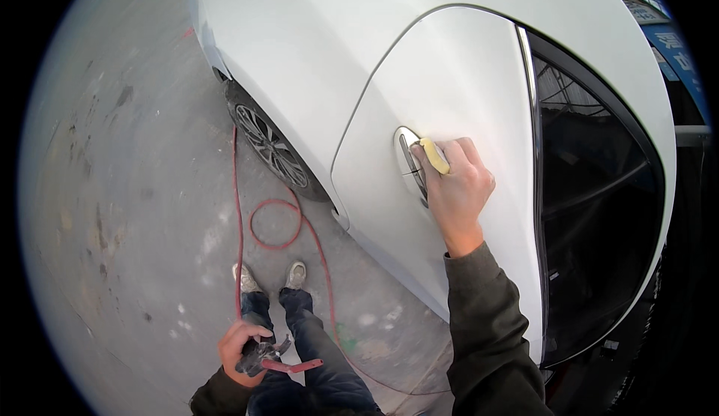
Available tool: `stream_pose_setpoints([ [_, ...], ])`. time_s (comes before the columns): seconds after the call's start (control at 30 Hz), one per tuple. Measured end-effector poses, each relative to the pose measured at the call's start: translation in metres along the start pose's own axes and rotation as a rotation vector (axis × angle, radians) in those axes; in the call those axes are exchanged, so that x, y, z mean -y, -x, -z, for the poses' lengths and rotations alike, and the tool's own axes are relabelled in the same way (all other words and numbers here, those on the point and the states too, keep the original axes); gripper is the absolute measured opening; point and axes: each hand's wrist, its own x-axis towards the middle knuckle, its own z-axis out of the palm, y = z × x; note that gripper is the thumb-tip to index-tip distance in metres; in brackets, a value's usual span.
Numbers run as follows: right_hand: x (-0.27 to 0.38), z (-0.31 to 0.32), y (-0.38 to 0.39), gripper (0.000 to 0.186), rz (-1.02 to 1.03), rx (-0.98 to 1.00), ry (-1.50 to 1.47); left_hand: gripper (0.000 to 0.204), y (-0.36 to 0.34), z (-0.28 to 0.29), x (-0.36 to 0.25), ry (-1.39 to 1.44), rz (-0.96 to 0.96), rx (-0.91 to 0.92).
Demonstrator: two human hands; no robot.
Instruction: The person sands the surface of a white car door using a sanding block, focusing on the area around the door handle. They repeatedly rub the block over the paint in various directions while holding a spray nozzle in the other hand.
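Pinches a yellow pad (pixel 434 157) in the right hand (pixel 460 185) beside the door handle (pixel 405 140); grips a dark tool (pixel 255 357) with a red tube (pixel 298 367) in the left hand (pixel 234 353).

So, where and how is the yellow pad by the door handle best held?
I would pinch the yellow pad across its long sides, thumb opposite fingers, coming from the picture's lower right: it looks narrow that way, and the right hand, beside the door handle, leaves its upper end uncovered.

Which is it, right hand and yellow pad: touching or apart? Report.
Touching: the head view shows the right hand gripping the yellow pad, skin against it.
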Motion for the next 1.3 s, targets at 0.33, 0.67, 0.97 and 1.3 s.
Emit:
stream_pose_setpoints([
  [0.33, -0.005, 0.008, 0.005, 0.022, 0.103, 0.052, -0.003, 0.036, 0.001, -0.021, 0.002, 0.082, 0.008, -0.042],
  [0.67, -0.019, 0.021, 0.011, 0.022, 0.126, 0.092, -0.026, 0.044, 0.014, -0.017, 0.023, 0.022, 0.019, -0.004],
  [0.97, -0.009, 0.015, -0.001, 0.023, 0.176, 0.056, 0.051, 0.04, 0.009, -0.011, 0.017, 0.0, 0.001, 0.004],
  [1.3, 0.006, 0.033, -0.032, 0.023, 0.165, -0.065, 0.076, 0.046, 0.021, -0.01, 0.034, -0.005, -0.055, 0.007],
])
